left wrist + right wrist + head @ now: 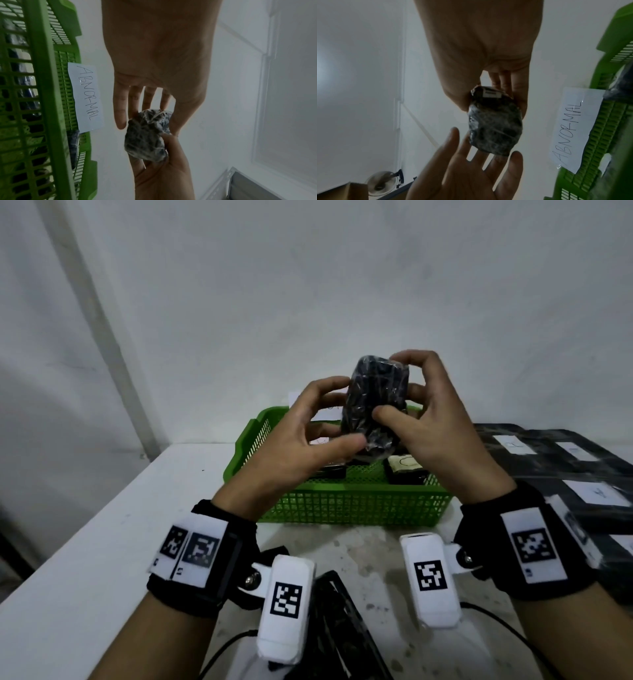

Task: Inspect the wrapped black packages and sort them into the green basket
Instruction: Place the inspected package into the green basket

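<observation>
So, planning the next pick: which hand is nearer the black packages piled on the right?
Right: the right hand is just left of the pile; left hand farther left.

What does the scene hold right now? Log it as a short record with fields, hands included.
held item: wrapped black package, above the basket
left hand: grips the package's lower end
right hand: fingers curled over its top
container: green basket, black packages already inside
label: paper sign reading ABNORMAL on the basket
other: more labelled black packages on the right of the table

Dim, flat indoor light; soft, noisy frames with wide-angle edge distortion.
</observation>
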A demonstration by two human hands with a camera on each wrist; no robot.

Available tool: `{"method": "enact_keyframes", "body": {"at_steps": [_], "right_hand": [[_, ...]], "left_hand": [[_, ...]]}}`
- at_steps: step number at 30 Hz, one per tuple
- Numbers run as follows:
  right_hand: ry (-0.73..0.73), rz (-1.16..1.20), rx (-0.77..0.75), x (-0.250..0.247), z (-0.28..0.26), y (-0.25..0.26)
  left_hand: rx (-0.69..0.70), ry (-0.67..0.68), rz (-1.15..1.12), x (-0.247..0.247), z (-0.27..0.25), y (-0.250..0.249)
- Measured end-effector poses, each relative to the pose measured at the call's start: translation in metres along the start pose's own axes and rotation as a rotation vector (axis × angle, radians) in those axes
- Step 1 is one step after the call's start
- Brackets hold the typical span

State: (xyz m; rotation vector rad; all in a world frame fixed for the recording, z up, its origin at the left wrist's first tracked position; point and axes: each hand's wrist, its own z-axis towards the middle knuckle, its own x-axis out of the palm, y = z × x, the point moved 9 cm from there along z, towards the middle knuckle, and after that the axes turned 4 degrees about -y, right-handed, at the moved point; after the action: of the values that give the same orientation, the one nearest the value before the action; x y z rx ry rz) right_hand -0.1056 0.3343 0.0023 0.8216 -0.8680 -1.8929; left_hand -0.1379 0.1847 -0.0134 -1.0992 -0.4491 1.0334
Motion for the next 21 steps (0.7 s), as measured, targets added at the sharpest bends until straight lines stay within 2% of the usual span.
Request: {"method": "enact_keyframes", "body": {"at_steps": [2,4,8,10,15,18,21], "right_hand": [[0.029,-0.020,-0.077,0.002,-0.002,0.008],[0.116,0.042,-0.062,0.008,-0.004,0.007],[0.218,0.326,0.196,0.017,-0.002,-0.011],[0.208,0.336,0.206,0.019,-0.001,-0.010],[0.053,0.220,-0.003,0.008,0.000,0.010],[0.006,0.211,0.033,0.005,0.000,0.007],[0.097,0.202,0.160,0.010,-0.002,-0.005]], "left_hand": [[-0.020,-0.032,-0.012,-0.004,0.002,0.004],[-0.004,-0.056,0.018,-0.009,0.003,0.004],[0.134,-0.037,0.162,-0.006,0.001,-0.003],[0.178,-0.040,0.193,-0.003,-0.001,-0.002],[0.258,-0.095,0.301,-0.006,-0.002,-0.005],[0.229,-0.101,0.314,-0.009,-0.001,-0.002],[0.191,-0.111,0.281,-0.010,-0.002,-0.001]]}}
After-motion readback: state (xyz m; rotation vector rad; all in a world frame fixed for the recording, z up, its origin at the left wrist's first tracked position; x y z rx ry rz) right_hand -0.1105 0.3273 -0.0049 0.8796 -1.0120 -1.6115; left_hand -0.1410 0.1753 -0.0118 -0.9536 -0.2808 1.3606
